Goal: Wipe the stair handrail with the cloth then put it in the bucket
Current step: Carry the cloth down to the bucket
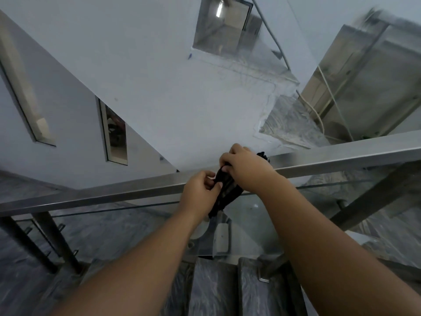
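Observation:
A flat steel handrail (pixel 341 153) crosses the view from lower left to upper right. A dark cloth (pixel 225 192) is draped over it near the middle and hangs down on my side. My right hand (pixel 246 167) presses on the cloth's upper part on top of the rail. My left hand (pixel 200 192) pinches the cloth's left edge just below the rail. No bucket shows in this view.
A glass panel (pixel 136 224) hangs under the rail, held by dark metal posts (pixel 57 242). Grey marble steps (pixel 214 290) lie below me. Beyond the rail a white wall (pixel 182 99) and lower landings (pixel 293 124) drop away down the stairwell.

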